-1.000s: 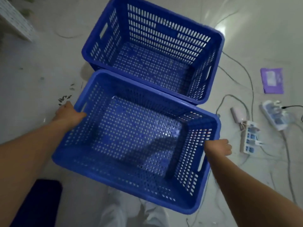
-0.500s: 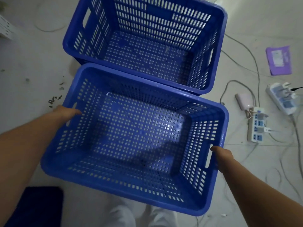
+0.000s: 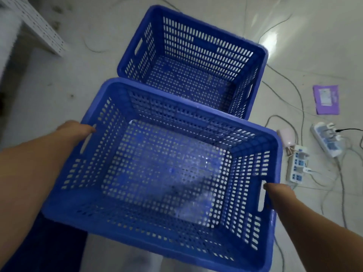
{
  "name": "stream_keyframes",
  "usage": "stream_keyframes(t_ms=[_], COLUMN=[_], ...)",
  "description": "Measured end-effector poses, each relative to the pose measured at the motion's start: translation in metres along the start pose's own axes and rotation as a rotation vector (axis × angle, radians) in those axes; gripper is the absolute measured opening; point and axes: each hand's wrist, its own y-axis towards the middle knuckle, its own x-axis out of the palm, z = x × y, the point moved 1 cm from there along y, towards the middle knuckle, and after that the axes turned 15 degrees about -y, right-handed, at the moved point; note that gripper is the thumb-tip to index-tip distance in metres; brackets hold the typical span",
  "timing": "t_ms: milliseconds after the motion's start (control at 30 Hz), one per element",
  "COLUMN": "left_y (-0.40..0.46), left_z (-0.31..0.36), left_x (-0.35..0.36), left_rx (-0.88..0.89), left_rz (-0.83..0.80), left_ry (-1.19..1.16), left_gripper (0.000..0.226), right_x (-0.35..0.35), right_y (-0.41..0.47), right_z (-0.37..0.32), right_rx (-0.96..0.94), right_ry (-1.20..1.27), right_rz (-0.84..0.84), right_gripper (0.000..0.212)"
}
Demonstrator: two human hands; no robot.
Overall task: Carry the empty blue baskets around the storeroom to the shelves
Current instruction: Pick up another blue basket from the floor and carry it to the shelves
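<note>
An empty blue perforated plastic basket (image 3: 172,173), rectangular with slotted walls and a holed base, is held up off the floor and fills the lower middle of the view. The left hand (image 3: 75,129) is closed on the basket's left end at the handle slot, its thumb lying on the rim and its fingers hidden behind the wall. The right hand (image 3: 275,193) grips the basket's right end at the other handle slot, the fingers tucked out of sight through it. Both bare forearms reach in from the lower corners.

Just beyond the held basket's far rim sits a second empty blue perforated plastic basket (image 3: 196,61) of the same shape, resting on the pale glossy floor (image 3: 314,46); the near basket's rim overlaps its lower edge in the view, and whether they touch cannot be told.

To the right of the held basket, on the floor, lie a white power strip with plugs (image 3: 296,165), a second white power strip (image 3: 327,139) a little further out, a small pale pink device (image 3: 286,137), loose grey cables (image 3: 284,85) and a flat purple packet (image 3: 327,99). Far to the upper left of the baskets stands a white perforated metal shelf frame (image 3: 39,30). Below the held basket's left corner is a dark blue shape (image 3: 45,250), too dim to identify
</note>
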Motion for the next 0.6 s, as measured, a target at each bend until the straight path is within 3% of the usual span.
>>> stream_keyframes(t_ms=[100, 200, 333, 467, 600], left_y=[-0.045, -0.097, -0.158, -0.203, -0.241], left_z=[0.015, 0.025, 0.002, -0.055, -0.135], left_x=[-0.059, -0.121, -0.210, -0.287, -0.351], left_rx=[-0.004, 0.031, 0.057, 0.035, 0.029], left_rz=[0.018, -0.001, 0.102, 0.211, 0.356], left_ry=[-0.009, -0.098, -0.244, -0.523, -0.777], left_gripper=[0.066, 0.048, 0.021, 0.035, 0.039], right_x=[-0.042, -0.079, -0.122, -0.155, -0.186], right_y=[-0.042, -0.083, -0.138, -0.210, -0.349], right_z=[-0.008, -0.023, -0.050, -0.089, -0.115], right_rx=[-0.081, -0.186, -0.371, -0.585, -0.884], right_ry=[0.007, 0.017, 0.034, 0.123, 0.068], right_rz=[0.020, 0.043, 0.017, 0.056, 0.143], right_gripper=[0.027, 0.036, 0.047, 0.046, 0.040])
